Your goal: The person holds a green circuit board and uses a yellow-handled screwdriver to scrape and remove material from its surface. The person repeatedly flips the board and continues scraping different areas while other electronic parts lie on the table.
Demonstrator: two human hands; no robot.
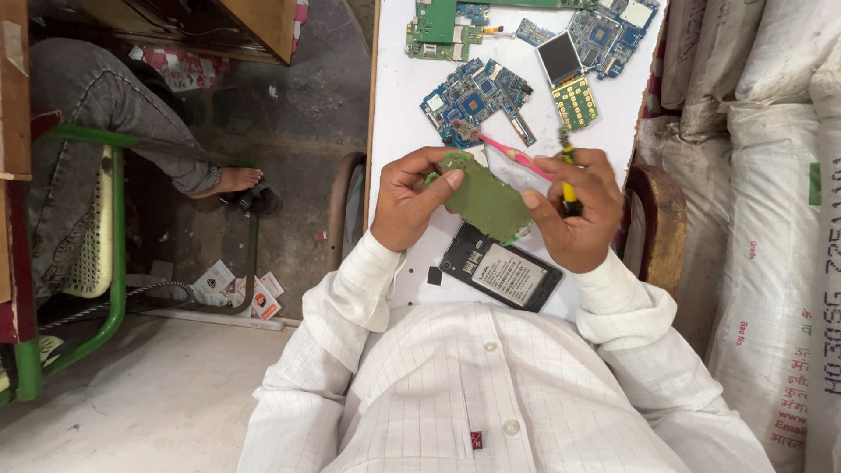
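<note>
The left hand (410,200) pinches the green circuit board (487,203) by its left end, above the near edge of the white table (399,105). The right hand (574,210) steadies the board's right edge with a fingertip while closed around a yellow-handled tool (569,188) and a pink tool (517,156). Risk: crowded right-hand fingers may let a tool slip, or the board drop onto the open black phone (501,267) below.

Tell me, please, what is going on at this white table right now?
A person in a white shirt holds a green circuit board above the white table with both hands. The left hand grips its left edge; the right hand steadies the right edge and holds a yellow-handled tool. An opened black phone lies below, blue circuit boards further up.
</note>
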